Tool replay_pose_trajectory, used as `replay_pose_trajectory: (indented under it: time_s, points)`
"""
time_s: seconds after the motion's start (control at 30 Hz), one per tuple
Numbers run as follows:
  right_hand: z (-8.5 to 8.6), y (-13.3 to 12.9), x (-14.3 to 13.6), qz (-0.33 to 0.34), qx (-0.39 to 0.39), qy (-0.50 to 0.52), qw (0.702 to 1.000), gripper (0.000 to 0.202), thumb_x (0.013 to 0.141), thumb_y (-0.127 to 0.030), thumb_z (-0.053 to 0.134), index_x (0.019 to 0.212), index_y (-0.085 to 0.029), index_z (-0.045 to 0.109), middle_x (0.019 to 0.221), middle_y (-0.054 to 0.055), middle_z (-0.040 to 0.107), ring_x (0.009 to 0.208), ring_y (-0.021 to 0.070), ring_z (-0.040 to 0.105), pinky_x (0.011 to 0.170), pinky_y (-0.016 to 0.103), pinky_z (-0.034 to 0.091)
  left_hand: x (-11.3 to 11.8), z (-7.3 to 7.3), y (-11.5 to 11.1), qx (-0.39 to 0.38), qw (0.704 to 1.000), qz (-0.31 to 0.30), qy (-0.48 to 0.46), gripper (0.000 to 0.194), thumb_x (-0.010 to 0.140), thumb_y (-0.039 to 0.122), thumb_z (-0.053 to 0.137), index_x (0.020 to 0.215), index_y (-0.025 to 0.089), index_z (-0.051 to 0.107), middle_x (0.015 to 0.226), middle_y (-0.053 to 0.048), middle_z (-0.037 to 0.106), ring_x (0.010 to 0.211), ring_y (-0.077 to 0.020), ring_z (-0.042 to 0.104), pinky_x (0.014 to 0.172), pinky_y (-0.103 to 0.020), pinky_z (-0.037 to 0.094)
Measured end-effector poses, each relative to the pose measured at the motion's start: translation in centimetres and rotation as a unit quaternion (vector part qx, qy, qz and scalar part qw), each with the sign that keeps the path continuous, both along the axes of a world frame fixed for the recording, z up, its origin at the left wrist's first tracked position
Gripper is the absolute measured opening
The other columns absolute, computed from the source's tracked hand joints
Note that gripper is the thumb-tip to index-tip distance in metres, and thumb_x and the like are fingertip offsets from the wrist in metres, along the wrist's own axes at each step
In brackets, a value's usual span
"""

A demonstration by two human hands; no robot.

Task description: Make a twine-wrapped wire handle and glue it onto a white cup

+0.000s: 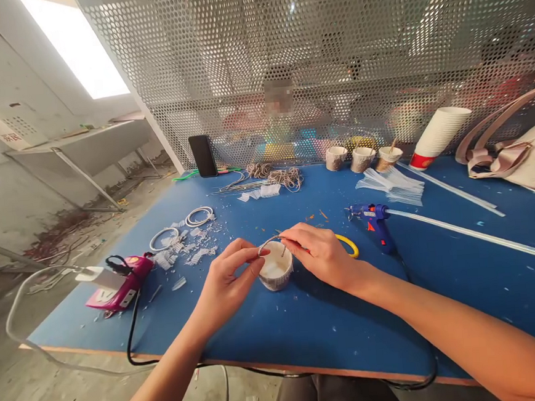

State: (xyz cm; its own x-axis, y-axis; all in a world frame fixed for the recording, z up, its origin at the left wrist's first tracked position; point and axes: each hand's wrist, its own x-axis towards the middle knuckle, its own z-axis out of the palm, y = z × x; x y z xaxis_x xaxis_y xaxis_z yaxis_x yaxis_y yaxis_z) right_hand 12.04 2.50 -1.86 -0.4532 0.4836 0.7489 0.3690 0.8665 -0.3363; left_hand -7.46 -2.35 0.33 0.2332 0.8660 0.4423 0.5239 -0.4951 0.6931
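Evidently, a tall screen of silvery perforated metal (219,62) is stood behind a broad blue-topped desk (260,343). Above the desk, the left hand (231,277) and the right hand (323,255) are held near each other, thumb pressed to fingers in each. A dark-blue glue gun (380,225) is laid to the right of the right hand. Between the hands, a small white-lined cup with a rough greyish outside (277,281) is set upright. Over its rim, a thin greyish-brown cord (270,239) is clamped by both hands and bowed into an arch; whether the rim is touched cannot be told. Apparently, the cord is being shaped or positioned; for the next move, steady pinches and careful alignment seem called for.
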Motion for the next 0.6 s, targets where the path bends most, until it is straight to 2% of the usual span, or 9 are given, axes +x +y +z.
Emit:
replay_pose_trajectory:
  time_s: [0.23, 0.37, 0.5, 0.6]
  points:
    - [0.07, 0.17, 0.33, -0.006, 0.054, -0.056, 0.997, 0.016, 0.093, -0.011, 0.043, 0.098, -0.015, 0.057, 0.085, 0.009, 0.069, 0.078, 0.0189, 0.065, 0.07, 0.03, 0.053, -0.37, -0.58, -0.34, -0.01, 1.0, -0.004, 0.022, 0.014, 0.086, 0.021, 0.053, 0.085, 0.02, 0.067, 0.078, -0.001, 0.059, 0.074, -0.0138, 0.054, 0.069, -0.026, 0.043]
    - [-0.15, 0.2, 0.4, -0.012, 0.063, -0.066, 0.996, 0.016, 0.093, -0.01, 0.042, 0.099, -0.015, 0.056, 0.086, 0.009, 0.069, 0.075, 0.018, 0.067, 0.066, 0.028, 0.054, -0.44, -0.72, -0.27, 0.001, 1.0, 0.002, 0.019, 0.009, 0.083, 0.021, 0.057, 0.086, 0.021, 0.066, 0.075, -0.001, 0.06, 0.077, -0.0159, 0.053, 0.073, -0.029, 0.043]
    - [-0.33, 0.32, 0.4, -0.005, 0.062, -0.07, 0.996, 0.016, 0.093, -0.01, 0.043, 0.101, -0.014, 0.055, 0.087, 0.01, 0.069, 0.076, 0.018, 0.067, 0.065, 0.027, 0.054, -0.82, -0.62, -0.39, -0.051, 0.998, -0.026, -0.02, 0.012, 0.08, 0.021, 0.058, 0.089, 0.021, 0.066, 0.081, -0.002, 0.062, 0.081, -0.0169, 0.056, 0.077, -0.031, 0.045]
    - [-0.56, 0.6, 0.36, -0.002, 0.058, -0.056, 0.997, 0.015, 0.093, -0.012, 0.043, 0.102, -0.015, 0.055, 0.089, 0.009, 0.068, 0.078, 0.0176, 0.067, 0.067, 0.028, 0.054, -1.07, -0.35, -0.29, -0.105, 0.99, -0.025, -0.089, 0.018, 0.078, 0.022, 0.058, 0.093, 0.021, 0.068, 0.087, -0.003, 0.062, 0.086, -0.0182, 0.059, 0.079, -0.032, 0.049]
